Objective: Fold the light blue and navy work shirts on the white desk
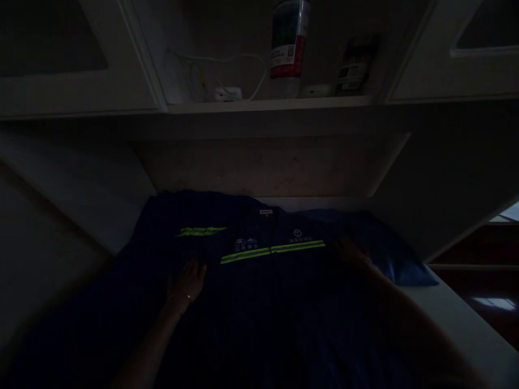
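Observation:
A dark blue work jacket lies spread front-up, its collar away from me. Yellow-green reflective strips cross its chest, with white lettering and a round emblem above them. My left hand, with a thin bracelet at the wrist, rests on the dark fabric left of the chest strip, fingers stretched out. Over at the jacket's right shoulder, my right hand lies on the cloth; its fingers look flat and extended, though dim. Another reflective strip shows on dark blue cloth at the upper left. The scene is very dark, so folds are hard to make out.
A blue, slightly shiny cloth or bag lies at the right on the white surface. Above, a shelf holds a bottle, a white cable, a small white device and a dark jar. Cabinet doors flank it.

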`<state>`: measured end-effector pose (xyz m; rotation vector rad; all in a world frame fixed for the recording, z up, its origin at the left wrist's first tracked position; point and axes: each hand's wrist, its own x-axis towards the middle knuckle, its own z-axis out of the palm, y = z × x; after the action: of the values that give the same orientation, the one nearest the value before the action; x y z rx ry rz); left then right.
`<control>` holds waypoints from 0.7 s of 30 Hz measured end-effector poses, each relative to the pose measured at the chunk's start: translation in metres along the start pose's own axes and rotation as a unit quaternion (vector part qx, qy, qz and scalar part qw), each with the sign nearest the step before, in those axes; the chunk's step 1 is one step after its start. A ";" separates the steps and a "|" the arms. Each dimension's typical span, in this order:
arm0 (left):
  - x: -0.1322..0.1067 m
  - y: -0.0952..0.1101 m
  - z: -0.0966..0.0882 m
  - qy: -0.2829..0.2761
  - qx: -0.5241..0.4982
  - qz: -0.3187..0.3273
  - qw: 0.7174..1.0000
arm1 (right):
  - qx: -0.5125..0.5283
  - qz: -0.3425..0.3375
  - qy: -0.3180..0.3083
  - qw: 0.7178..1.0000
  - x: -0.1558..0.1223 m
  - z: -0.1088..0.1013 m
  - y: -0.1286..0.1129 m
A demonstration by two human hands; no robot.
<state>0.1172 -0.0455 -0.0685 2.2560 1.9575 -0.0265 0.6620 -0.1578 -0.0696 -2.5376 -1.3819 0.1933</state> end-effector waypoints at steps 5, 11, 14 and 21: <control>0.003 0.014 -0.016 0.102 0.101 0.001 0.990 | -0.018 0.017 0.056 0.998 0.023 0.009 -0.002; 0.033 0.032 -0.015 0.018 0.036 0.036 0.999 | -0.032 -0.064 -0.012 0.997 0.031 0.026 0.002; 0.036 0.015 -0.010 -0.002 0.032 -0.063 0.997 | -0.030 0.027 0.016 0.999 0.031 0.020 0.014; 0.003 -0.006 -0.031 0.159 0.020 -0.025 0.987 | 0.002 -0.059 0.136 0.989 -0.022 0.011 -0.001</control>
<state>0.1093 -0.0373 -0.0389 2.3578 2.1814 0.3094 0.6468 -0.1745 -0.0797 -2.3608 -1.4128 -0.1648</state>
